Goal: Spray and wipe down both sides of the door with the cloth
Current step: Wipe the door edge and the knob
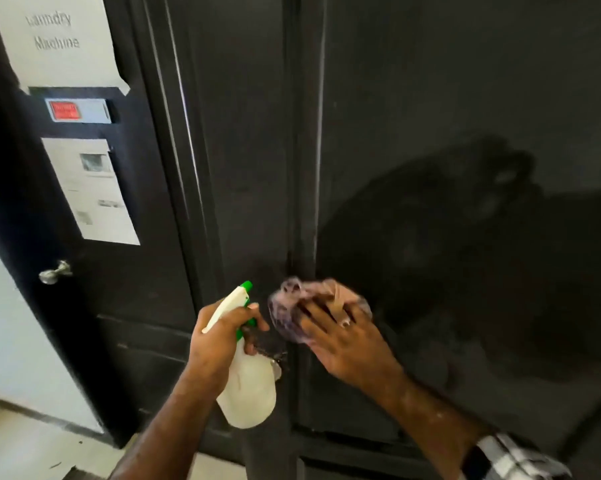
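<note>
- Head view: your left hand [222,327] grips the spray bottle [247,382] beside the black door [430,98].
- Your right hand [347,341], fingers spread flat, presses the purple cloth [288,306] against the door.

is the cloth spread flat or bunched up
Bunched up. The cloth sits as a crumpled wad under the right hand, whose fingers press it against the door.

Top paper sheet [54,36] on the black door [136,237]: "Laundry Machine"
Red plate [64,110] below it: lettering too blurred to read
Lower printed notice [91,192]: text too small to read
</note>
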`<control>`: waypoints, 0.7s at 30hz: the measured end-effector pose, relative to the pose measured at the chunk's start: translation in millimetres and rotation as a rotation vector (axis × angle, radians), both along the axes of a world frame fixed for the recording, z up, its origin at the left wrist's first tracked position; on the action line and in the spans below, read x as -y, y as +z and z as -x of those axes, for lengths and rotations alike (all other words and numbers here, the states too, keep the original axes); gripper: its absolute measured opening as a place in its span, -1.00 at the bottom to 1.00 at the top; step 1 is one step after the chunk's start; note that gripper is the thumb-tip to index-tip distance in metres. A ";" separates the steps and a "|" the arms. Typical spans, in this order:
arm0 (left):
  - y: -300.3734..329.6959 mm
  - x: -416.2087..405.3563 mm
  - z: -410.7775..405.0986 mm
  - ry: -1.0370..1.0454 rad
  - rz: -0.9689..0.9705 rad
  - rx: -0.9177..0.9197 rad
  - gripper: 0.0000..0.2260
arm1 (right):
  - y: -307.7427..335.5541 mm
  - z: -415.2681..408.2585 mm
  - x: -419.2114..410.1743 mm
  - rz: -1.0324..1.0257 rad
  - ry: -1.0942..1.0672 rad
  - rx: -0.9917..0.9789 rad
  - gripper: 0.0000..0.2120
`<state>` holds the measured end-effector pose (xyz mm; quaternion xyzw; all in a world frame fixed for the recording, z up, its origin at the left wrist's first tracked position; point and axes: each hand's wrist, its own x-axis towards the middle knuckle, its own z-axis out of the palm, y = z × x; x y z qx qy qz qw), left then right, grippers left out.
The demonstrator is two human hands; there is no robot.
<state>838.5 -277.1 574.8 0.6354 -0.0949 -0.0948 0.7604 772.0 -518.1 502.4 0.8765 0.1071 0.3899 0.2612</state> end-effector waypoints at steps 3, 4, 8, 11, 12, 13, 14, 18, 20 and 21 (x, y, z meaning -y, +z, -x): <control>0.4 -27.4 -14.6 -0.014 -0.003 0.021 -0.67 | -7.5 30.4 33.2 0.006 -0.001 -0.080 -0.47; -0.4 -34.1 -16.9 -0.009 -0.021 0.027 -0.70 | 10.6 37.7 48.7 -0.050 -0.015 0.002 -0.51; 0.2 -53.0 -32.2 0.004 -0.053 0.052 -0.75 | 135.0 24.1 51.1 -0.317 -0.205 0.496 -0.34; 1.9 -49.4 -44.9 -0.021 -0.082 0.070 -0.65 | 178.9 -24.7 -8.4 -0.451 -0.187 0.610 -0.26; 1.2 -47.2 -47.9 -0.030 -0.093 0.068 -0.57 | 170.3 -41.9 -28.4 -0.439 -0.174 0.568 -0.29; 1.1 -43.7 -49.9 -0.029 -0.090 0.064 -0.55 | 154.5 -56.4 -44.0 -0.418 -0.156 0.515 -0.33; -1.2 -40.9 -51.1 -0.017 -0.081 0.054 -0.58 | 130.0 -67.1 -52.8 -0.369 -0.111 0.443 -0.36; -6.1 -40.6 -48.7 -0.011 -0.042 -0.014 -0.66 | 2.5 -50.6 -49.2 -0.124 0.009 0.009 -0.38; -7.5 -51.5 -45.8 -0.004 -0.072 -0.034 -0.70 | -23.0 -27.7 -38.8 -0.069 0.001 -0.215 -0.40; -7.7 -56.2 -45.0 0.009 -0.094 -0.030 -0.72 | -18.7 -23.9 -34.7 -0.144 0.039 -0.221 -0.44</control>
